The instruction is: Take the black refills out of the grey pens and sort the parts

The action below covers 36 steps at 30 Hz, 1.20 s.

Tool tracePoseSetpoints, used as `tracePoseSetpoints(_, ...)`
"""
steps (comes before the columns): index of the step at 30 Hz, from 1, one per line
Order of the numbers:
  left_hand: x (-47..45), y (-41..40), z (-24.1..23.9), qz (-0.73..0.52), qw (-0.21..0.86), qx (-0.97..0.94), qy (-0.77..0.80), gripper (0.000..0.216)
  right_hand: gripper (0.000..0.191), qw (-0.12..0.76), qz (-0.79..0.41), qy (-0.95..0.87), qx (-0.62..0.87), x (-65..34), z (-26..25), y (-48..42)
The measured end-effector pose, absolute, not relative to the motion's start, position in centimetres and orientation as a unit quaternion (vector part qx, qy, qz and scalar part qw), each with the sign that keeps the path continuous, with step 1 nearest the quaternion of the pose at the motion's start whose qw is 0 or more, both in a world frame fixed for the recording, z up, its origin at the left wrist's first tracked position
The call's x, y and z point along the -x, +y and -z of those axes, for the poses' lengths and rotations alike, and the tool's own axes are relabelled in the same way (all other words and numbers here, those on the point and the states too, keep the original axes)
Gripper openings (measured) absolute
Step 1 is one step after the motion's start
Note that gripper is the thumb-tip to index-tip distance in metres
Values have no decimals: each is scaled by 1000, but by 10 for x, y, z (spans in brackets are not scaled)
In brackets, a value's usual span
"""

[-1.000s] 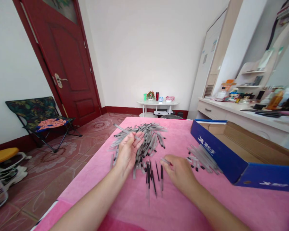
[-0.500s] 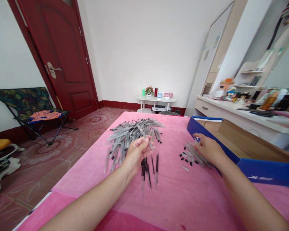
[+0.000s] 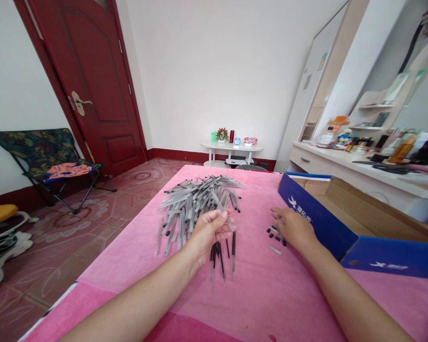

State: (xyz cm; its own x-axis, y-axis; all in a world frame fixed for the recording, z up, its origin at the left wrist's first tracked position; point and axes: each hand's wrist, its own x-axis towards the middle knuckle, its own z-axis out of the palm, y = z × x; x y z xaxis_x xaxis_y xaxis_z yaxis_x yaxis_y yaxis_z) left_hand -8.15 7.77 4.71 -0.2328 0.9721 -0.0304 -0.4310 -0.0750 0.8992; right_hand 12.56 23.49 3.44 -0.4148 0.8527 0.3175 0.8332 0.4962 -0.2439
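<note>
My left hand (image 3: pixel 210 230) is closed around a clear-barrelled pen (image 3: pixel 217 200), which slants up and away toward the pile. Beyond that hand lies a large heap of similar grey-clear pens (image 3: pixel 185 202). Just below it, several black ink refills (image 3: pixel 219 261) are laid on the cloth. My right hand (image 3: pixel 295 229) bends down over a small group of pen caps (image 3: pixel 276 237), clear with black ends, its fingers drawn together. What its fingertips hold, if anything, is hidden. One clear cap (image 3: pixel 275 250) lies apart on the near side.
A pink cloth (image 3: pixel 257 294) covers the table. On the right stands an open blue cardboard box (image 3: pixel 314 223), close beside my right hand. Farther right is a white dresser (image 3: pixel 328 166) crowded with bottles. A folding chair (image 3: pixel 35 152) stands by the red door (image 3: pixel 89 85).
My right hand has moved slightly left and lower over the caps, its fingers now drawn together. My left hand, with the pen, has shifted a little right and toward me.
</note>
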Motion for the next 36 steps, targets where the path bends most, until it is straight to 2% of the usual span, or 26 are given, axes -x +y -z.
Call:
tracePoseSetpoints(4, 80, 76, -45, -621, 544, -366, 430, 34, 30, 251, -70, -851, 457, -110, -48, 216)
tracePoseSetpoints(7, 78, 74, -44, -560, 566, -419, 436, 34, 29, 332, -278, -829, 353, -91, -64, 188)
tracePoseSetpoints(10, 74, 71, -45, -513, 570, -462, 446, 31, 36, 343, -457, -768, 290, -79, -76, 167)
tracePoseSetpoints(16, 75, 68, -49, -455, 553, -529, 457, 27, 25, 365, -568, -682, 281, -80, -77, 164)
tracePoseSetpoints(20, 79, 70, -49, -483, 604, -488, 406, 33, 18, 392, -673, -562, 277, -78, -75, 164)
tracePoseSetpoints(23, 77, 71, -51, -564, 610, -434, 348, 37, 9, 449, -716, -441, 302, -71, -71, 158)
tracePoseSetpoints(26, 73, 70, -53, -628, 523, -449, 361, 51, 7, 463, -739, -384, 303, -62, -64, 147)
tracePoseSetpoints(30, 74, 71, -52, -673, 390, -465, 423, 34, 13, 413, -753, -420, 293, -53, -56, 134)
tracePoseSetpoints(36, 84, 79, -46, -682, 365, -459, 436, 31, 31, 338, -769, -474, 265, -53, -52, 131)
